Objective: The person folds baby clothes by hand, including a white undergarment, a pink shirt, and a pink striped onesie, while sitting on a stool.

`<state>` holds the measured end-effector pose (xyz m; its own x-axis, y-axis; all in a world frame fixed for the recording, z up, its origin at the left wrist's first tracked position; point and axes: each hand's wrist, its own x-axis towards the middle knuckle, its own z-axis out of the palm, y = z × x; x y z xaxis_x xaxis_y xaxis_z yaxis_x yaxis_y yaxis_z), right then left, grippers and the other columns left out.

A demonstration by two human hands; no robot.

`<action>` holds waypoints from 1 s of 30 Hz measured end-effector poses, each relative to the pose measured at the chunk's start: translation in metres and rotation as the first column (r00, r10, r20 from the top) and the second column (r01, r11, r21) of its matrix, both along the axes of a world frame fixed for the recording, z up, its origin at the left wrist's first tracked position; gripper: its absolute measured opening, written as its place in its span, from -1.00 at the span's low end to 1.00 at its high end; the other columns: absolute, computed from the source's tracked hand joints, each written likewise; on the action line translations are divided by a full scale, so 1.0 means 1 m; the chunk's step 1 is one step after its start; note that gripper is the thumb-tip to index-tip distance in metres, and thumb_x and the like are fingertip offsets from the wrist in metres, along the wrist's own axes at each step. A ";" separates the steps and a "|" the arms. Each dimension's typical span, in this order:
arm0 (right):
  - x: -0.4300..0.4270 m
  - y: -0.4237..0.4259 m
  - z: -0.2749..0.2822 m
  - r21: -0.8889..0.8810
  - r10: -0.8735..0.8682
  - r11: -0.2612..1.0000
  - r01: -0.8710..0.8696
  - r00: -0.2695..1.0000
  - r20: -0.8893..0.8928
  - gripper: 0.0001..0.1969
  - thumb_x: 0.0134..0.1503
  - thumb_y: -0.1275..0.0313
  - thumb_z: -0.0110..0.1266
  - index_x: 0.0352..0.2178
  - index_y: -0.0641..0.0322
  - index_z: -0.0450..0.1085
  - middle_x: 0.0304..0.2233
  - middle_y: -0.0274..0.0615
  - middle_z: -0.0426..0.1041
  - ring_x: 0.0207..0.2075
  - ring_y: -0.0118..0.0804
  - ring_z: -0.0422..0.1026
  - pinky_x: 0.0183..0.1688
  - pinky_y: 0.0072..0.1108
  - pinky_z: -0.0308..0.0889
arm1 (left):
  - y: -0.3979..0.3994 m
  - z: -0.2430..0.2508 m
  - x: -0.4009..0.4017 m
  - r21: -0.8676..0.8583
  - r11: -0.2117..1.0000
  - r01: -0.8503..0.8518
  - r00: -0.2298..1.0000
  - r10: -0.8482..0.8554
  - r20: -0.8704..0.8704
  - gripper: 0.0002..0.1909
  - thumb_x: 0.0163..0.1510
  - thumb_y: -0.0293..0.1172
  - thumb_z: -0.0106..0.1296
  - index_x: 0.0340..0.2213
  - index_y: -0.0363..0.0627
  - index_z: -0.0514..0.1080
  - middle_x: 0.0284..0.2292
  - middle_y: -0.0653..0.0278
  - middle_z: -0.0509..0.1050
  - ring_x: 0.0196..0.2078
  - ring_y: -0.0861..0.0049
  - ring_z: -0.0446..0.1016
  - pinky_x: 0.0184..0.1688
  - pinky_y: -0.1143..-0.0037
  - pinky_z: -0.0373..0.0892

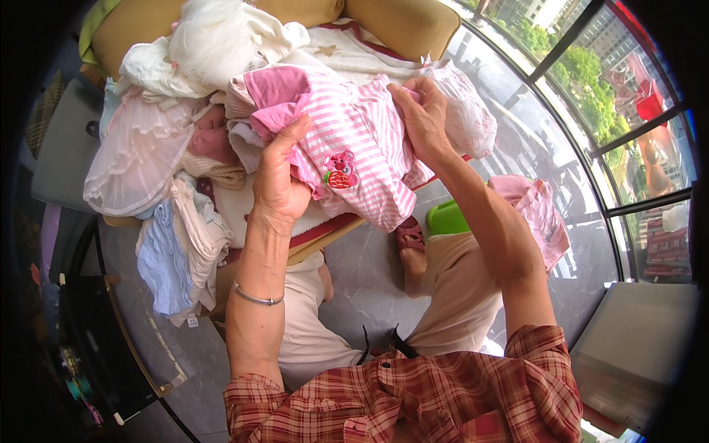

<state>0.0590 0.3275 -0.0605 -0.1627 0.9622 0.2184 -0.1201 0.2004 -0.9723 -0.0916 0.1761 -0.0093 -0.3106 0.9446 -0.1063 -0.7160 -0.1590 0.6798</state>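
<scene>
A pink-and-white striped child's garment (360, 119) is spread between my two hands above a cushioned seat. It bears an embroidered pink bear (340, 169) with a red strawberry. My left hand (282, 177) holds its left side, near a pink ruffle. Pinched in my right hand (424, 113) is the upper right edge, where a bit of pink cloth shows. Plain pink cloth (279, 94) lies just beyond my left thumb; whether it belongs to the striped garment is unclear. Right of my right hand rests a bundled white garment (462, 108) with a faint pink print.
Left on the tan sofa (407, 25) are white tulle clothing (210, 44), a pale ruffled skirt (138, 155) and hanging blue cloth (163, 257). A green plastic container (447, 217) stands beside my leg, with pink clothing (534, 216) nearby. Windows curve along the right.
</scene>
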 end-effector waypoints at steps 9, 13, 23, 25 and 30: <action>-0.005 -0.002 -0.001 0.022 0.026 0.999 -0.025 1.000 -0.004 -0.76 -0.06 0.37 0.20 -0.52 0.27 0.29 -0.59 -0.40 0.31 -0.54 -0.61 0.22 -0.49 -0.72 0.21 | -0.001 0.002 0.003 -0.015 1.000 0.008 1.000 -0.008 -0.002 -0.70 -0.03 -0.46 0.08 -0.20 -0.22 0.39 -0.25 0.27 0.47 -0.20 0.51 0.45 -0.09 0.48 0.36; -0.006 -0.002 -0.004 0.023 0.032 0.999 -0.033 0.999 0.020 -0.76 -0.06 0.37 0.20 -0.53 0.27 0.29 -0.61 -0.40 0.32 -0.55 -0.62 0.23 -0.51 -0.71 0.21 | -0.001 0.000 0.004 -0.019 1.000 -0.003 1.000 0.002 -0.014 -0.72 -0.02 -0.47 0.08 -0.22 -0.24 0.40 -0.26 0.25 0.48 -0.21 0.52 0.45 -0.10 0.50 0.36; -0.011 -0.010 0.002 0.041 0.043 0.998 -0.046 0.995 0.085 -0.76 -0.05 0.36 0.17 -0.53 0.29 0.29 -0.63 -0.36 0.34 -0.59 -0.59 0.26 -0.52 -0.70 0.23 | 0.000 -0.004 0.004 -0.011 1.000 0.002 0.999 -0.002 -0.045 -0.76 -0.03 -0.53 0.08 -0.25 -0.24 0.42 -0.29 0.27 0.48 -0.23 0.56 0.45 -0.13 0.54 0.36; -0.011 -0.008 0.000 0.071 0.023 0.997 -0.031 0.994 0.111 -0.76 -0.05 0.36 0.17 -0.53 0.29 0.30 -0.63 -0.35 0.34 -0.59 -0.58 0.26 -0.51 -0.69 0.24 | -0.001 -0.003 0.006 -0.018 1.000 0.006 0.999 -0.006 -0.047 -0.75 -0.03 -0.53 0.08 -0.24 -0.22 0.41 -0.29 0.27 0.48 -0.23 0.56 0.45 -0.13 0.54 0.36; -0.010 -0.010 0.003 0.100 0.002 0.995 -0.018 0.988 0.155 -0.76 -0.05 0.36 0.17 -0.53 0.31 0.30 -0.63 -0.34 0.35 -0.58 -0.57 0.28 -0.50 -0.68 0.24 | 0.000 -0.002 0.007 -0.001 1.000 -0.002 0.998 0.002 -0.058 -0.72 -0.04 -0.54 0.09 -0.22 -0.19 0.40 -0.28 0.29 0.47 -0.23 0.57 0.44 -0.13 0.55 0.35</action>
<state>0.0488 0.3178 -0.0580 -0.2112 0.9348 0.2856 0.0272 0.2977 -0.9543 -0.0850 0.1759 -0.0113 -0.3178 0.9440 -0.0890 -0.6754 -0.1595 0.7200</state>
